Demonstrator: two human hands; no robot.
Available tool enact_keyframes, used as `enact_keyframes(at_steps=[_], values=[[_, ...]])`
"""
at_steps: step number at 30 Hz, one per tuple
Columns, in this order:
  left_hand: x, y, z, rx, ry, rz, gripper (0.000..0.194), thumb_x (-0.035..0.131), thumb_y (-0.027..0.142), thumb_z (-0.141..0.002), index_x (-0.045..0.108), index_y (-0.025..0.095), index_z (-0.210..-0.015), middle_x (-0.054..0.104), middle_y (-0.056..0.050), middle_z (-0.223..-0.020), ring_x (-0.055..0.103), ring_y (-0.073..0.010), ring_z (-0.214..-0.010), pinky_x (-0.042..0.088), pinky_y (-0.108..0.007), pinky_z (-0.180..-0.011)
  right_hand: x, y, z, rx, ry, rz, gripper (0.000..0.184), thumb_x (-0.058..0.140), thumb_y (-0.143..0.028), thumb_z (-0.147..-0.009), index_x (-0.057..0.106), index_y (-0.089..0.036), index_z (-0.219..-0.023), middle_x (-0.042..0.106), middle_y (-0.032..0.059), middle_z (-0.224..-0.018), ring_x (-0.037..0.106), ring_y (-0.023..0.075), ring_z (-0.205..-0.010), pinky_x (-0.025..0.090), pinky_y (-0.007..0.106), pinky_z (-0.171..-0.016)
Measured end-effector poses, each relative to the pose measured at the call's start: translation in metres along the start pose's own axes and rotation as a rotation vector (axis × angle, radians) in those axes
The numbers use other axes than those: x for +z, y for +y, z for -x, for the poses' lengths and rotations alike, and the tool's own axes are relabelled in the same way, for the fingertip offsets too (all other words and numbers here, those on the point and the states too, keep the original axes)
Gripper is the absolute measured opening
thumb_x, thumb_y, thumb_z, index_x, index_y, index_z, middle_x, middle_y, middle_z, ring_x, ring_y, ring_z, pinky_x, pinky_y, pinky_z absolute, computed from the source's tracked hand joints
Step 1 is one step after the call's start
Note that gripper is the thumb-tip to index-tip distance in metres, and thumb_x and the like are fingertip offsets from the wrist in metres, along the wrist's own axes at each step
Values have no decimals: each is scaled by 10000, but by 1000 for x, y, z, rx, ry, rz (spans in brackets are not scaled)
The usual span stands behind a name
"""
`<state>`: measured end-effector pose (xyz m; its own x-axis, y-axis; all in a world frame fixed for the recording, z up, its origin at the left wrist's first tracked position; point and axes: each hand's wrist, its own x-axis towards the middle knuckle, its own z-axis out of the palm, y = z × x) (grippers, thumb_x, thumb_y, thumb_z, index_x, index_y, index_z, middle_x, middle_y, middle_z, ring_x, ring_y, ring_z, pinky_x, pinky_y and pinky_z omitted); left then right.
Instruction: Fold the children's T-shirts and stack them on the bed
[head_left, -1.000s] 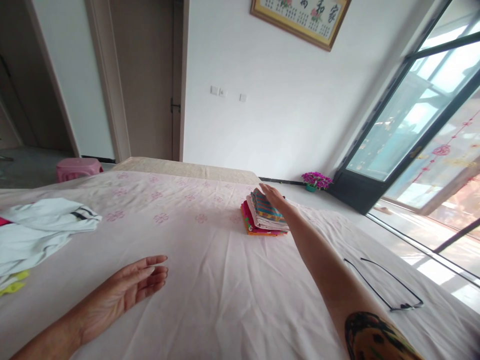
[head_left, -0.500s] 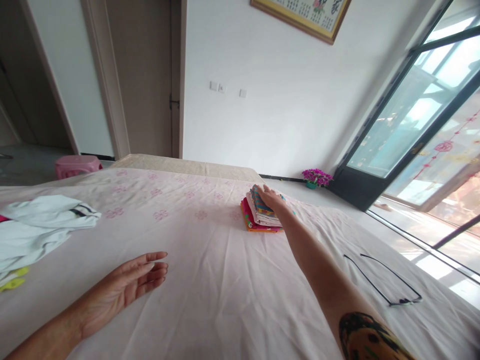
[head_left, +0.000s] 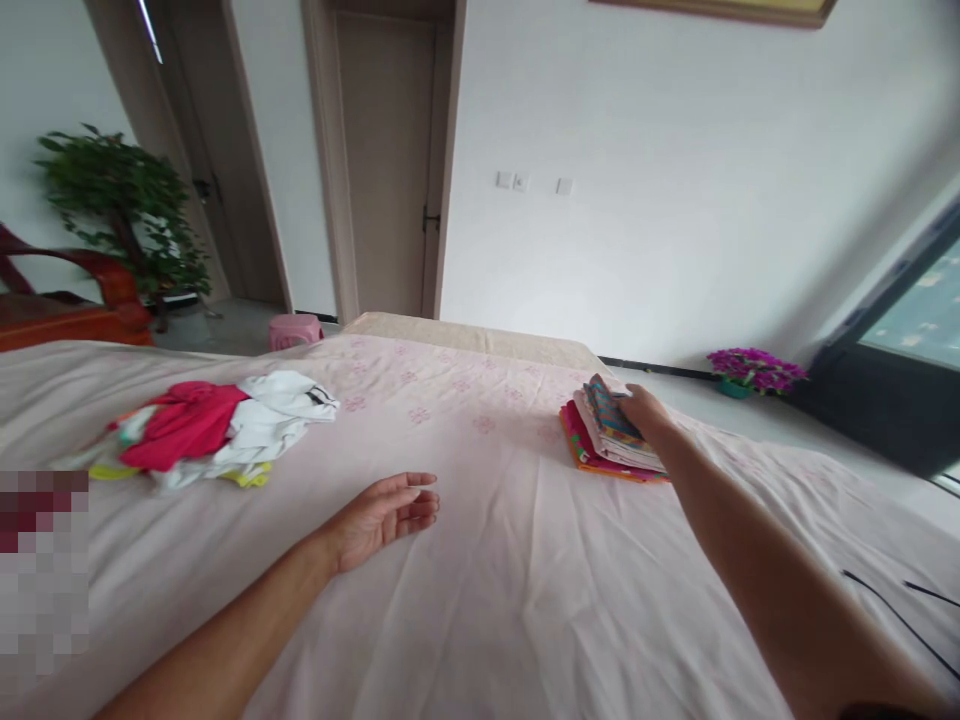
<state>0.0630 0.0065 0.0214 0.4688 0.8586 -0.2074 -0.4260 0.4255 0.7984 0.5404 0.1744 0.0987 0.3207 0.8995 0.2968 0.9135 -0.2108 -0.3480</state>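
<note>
My left hand (head_left: 386, 518) hovers palm inward over the bedsheet, its fingers loosely stretched and holding nothing. On the right, a neat stack of folded clothes (head_left: 611, 447) rests on the sheet, with pink, white and orange layers. A blue patterned folded cloth (head_left: 611, 412) lies on top. My right hand (head_left: 643, 408) is at the stack's upper right side, fingers extended by the top cloth; some fingertips are hard to make out. Over to the left is a loose pile of clothes, with a red garment (head_left: 191, 425), a white garment (head_left: 274, 420) and yellow bits beneath.
A pale pink flowered bedsheet (head_left: 480, 590) covers the broad surface. Dark eyeglasses (head_left: 904, 615) lie at the right edge, partly out of view. Beyond are a pink stool (head_left: 295, 331), a wooden chair (head_left: 82, 300), a green plant (head_left: 124, 200) and purple flowers (head_left: 754, 370).
The view has swung left, bringing the whole loose clothes pile into sight. My right hand has shifted from the top of the stack toward its right side. The left hand stays open.
</note>
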Motion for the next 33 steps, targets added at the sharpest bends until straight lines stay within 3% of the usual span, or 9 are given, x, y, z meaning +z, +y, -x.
enact_keyframes(at_steps=[3, 5, 7, 11, 16, 21, 23, 27, 33], values=[[-1, -1, 1, 33, -21, 21, 294, 706, 202, -838, 657, 134, -1119, 712, -122, -1017, 684, -179, -940, 489, -373, -973, -18, -10, 26, 104, 242, -13, 555, 433, -224, -834, 549, -180, -1375, 559, 188, -1361, 527, 358, -1237, 418, 530, -1004], [-1, -3, 1, 65, -20, 28, 296, 716, 203, -828, 655, 134, -1110, 710, -122, -1006, 685, -177, -920, 495, -373, -958, -23, -25, 58, -57, 428, -72, 520, 383, -213, -863, 559, -240, -1352, 526, 104, -1420, 459, 311, -1312, 365, 500, -1077], [-2, -5, -1, 125, 14, -10, 319, 732, 229, -814, 650, 139, -1109, 708, -122, -1004, 687, -177, -898, 512, -370, -924, -17, -41, 95, -260, 465, -142, 486, 374, -225, -876, 571, -244, -1321, 531, 72, -1415, 455, 279, -1312, 351, 471, -1102], [-18, 1, -10, 395, 314, -499, 340, 629, 359, -870, 636, 141, -1131, 715, -129, -1030, 697, -200, -899, 547, -367, -845, 25, -61, 164, -590, 93, -244, 449, 423, -258, -874, 578, -202, -1291, 568, 108, -1351, 495, 244, -1287, 385, 409, -1093], [-64, 46, -11, 599, 740, -983, 285, 554, 208, -835, 642, 181, -1104, 663, -107, -1188, 583, -248, -1169, 409, -440, -1074, 73, -72, 228, -521, -223, -97, 500, 427, -315, -917, 511, -171, -1389, 502, 141, -1435, 454, 278, -1326, 370, 456, -1097], [-118, 99, 7, 616, 908, -1258, 393, 568, 119, -764, 650, 175, -1144, 502, -162, -1411, 429, -357, -1322, 267, -540, -1136, 68, -91, 254, -525, -224, 32, 477, 360, -260, -962, 505, -210, -1413, 473, 93, -1478, 386, 252, -1374, 267, 436, -1156], [-143, 113, 9, 456, 1035, -1670, 436, 559, 192, -800, 607, 192, -1234, 518, -181, -1375, 549, -362, -1185, 404, -531, -1011, 61, -97, 257, -524, -226, 33, 469, 359, -248, -966, 511, -209, -1408, 484, 90, -1468, 397, 238, -1362, 265, 410, -1154], [-183, 129, 0, 177, 959, -2032, 345, 535, 320, -840, 633, 168, -1135, 616, -188, -1130, 673, -318, -819, 513, -453, -726, 55, -99, 259, -510, -208, 12, 449, 382, -245, -967, 529, -209, -1390, 505, 85, -1445, 406, 227, -1348, 263, 390, -1148], [-175, 145, -7, 191, 1043, -1942, 141, 549, 322, -823, 612, 196, -834, 649, -83, -837, 640, -281, -693, 500, -405, -644, 51, -100, 264, -505, -171, -26, 421, 423, -240, -955, 554, -227, -1354, 535, 70, -1412, 427, 223, -1322, 281, 379, -1129]])
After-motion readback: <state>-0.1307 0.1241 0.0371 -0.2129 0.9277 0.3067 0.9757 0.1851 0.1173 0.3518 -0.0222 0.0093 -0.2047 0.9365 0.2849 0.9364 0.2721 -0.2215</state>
